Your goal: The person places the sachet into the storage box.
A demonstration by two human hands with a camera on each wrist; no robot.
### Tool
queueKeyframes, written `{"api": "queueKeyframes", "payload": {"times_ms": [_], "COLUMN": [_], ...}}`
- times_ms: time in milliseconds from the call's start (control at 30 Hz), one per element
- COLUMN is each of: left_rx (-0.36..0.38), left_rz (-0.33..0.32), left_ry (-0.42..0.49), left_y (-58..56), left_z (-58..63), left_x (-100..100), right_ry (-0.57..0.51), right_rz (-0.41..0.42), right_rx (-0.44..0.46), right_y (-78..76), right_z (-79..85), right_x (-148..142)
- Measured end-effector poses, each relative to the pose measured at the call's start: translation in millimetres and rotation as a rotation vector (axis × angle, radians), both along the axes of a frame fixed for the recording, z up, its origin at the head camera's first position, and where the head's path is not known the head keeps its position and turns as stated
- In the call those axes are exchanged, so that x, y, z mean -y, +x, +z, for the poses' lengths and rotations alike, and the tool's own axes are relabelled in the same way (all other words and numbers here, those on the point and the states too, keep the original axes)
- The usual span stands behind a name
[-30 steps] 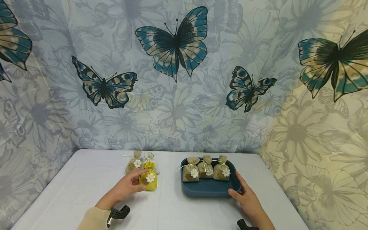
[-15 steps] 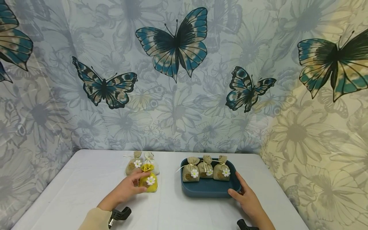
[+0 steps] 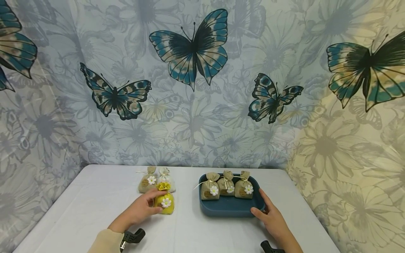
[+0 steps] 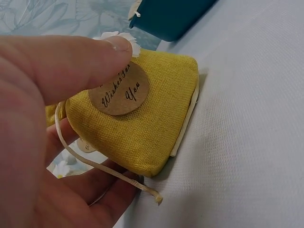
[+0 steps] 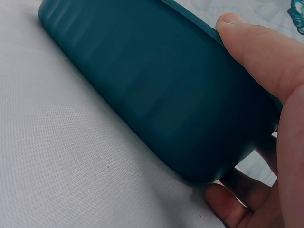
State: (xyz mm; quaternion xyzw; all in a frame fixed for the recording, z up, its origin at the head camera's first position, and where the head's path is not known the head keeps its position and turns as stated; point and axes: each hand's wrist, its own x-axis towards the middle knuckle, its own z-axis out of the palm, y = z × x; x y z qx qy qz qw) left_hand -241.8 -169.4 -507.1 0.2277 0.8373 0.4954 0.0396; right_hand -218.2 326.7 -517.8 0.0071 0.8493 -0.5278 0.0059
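My left hand [image 3: 140, 208] grips a small yellow drawstring pouch [image 3: 165, 208], thumb on its front and fingers behind it. In the left wrist view the yellow pouch [image 4: 161, 90] shows a round brown label with writing, a pale cord and a white flower partly behind the thumb. At its base it stands on or just above the cloth; I cannot tell which. My right hand [image 3: 271, 218] holds the right front corner of a dark blue tray [image 3: 226, 211], its thumb [image 5: 256, 45] over the rim and other fingers around the outer side.
Inside the tray, three beige pouches [image 3: 210, 191] with white flowers stand along the back. Behind the yellow pouch are another beige pouch [image 3: 146, 186] and a whitish pouch [image 3: 171, 182]. A white cloth [image 3: 186, 232] covers the table, with a butterfly-patterned curtain [image 3: 196, 137] behind.
The yellow pouch has shifted slightly toward me and tilted more upright in my left hand, which has moved slightly right. My right hand and the tray have stayed put.
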Motion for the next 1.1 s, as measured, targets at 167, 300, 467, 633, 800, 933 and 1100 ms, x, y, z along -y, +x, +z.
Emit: {"api": "queueKeyframes", "payload": {"times_ms": [167,300,467,633,800,933,1100], "left_rx": [0.012,0.021,0.028,0.031,0.006,-0.03,-0.067], "left_rz": [0.025,0.025,0.041,0.072,0.057,0.062,0.058], "left_ry": [-0.039,-0.059,-0.083,-0.103,-0.139,-0.22,-0.277], "left_y": [0.1,1.9,4.6,4.3,7.0,9.7,6.5], "left_z": [-2.6,-2.1,-0.6,-3.9,-0.5,1.4,-3.1], "left_x": [-1,-3,-6,-8,-10,-13,-14], "right_ry": [0.017,0.036,0.02,0.02,0.024,0.035,0.05], "right_rz": [-0.004,-0.005,-0.001,0.001,-0.001,0.002,0.001], "right_rx": [0.002,0.001,-0.004,-0.005,-0.005,-0.007,-0.012], "right_y": [0.0,-0.1,0.2,1.2,0.9,-0.9,-0.9], "right_z": [-0.6,-1.4,-1.4,0.2,0.8,-0.9,-1.8], "right_x": [1,0,0,1,1,0,-1]}}
